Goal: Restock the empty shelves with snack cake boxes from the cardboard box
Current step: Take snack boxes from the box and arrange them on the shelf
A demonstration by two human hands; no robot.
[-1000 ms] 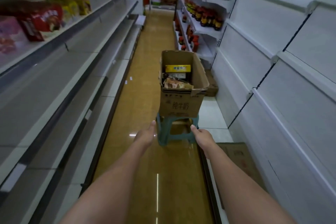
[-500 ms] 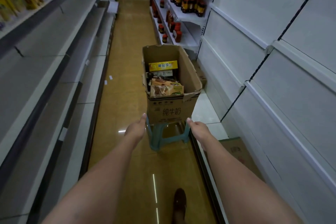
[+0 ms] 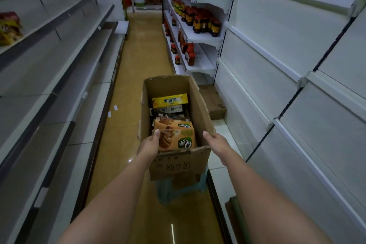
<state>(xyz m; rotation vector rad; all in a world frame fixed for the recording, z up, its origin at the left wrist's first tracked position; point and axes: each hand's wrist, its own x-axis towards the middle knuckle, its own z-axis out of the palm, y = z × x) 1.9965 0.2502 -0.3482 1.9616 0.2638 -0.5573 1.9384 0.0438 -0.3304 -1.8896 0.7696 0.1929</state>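
Observation:
An open brown cardboard box [image 3: 200,103] stands on a teal plastic stool [image 3: 164,192] in the aisle. Inside lie an orange snack cake box [image 3: 176,134] nearest me, a dark one behind it and a yellow one [image 3: 170,100] at the far end. My left hand [image 3: 148,144] grips the box's near left wall, its thumb resting inside against the orange snack cake box. My right hand [image 3: 217,144] holds the near right wall, thumb over the rim. Bare grey shelves [image 3: 59,77] run along my left.
White bare shelves [image 3: 277,55] line the right. Further down on the right stand shelves of dark jars [image 3: 200,20]. Snack packs [image 3: 9,27] sit on an upper left shelf. Flattened cardboard [image 3: 214,103] lies on the right base shelf, and more cardboard [image 3: 233,214] close by at bottom right.
I have moved closer to the box. Both hands rose from beside the stool to the cardboard box's side walls and closed on them.

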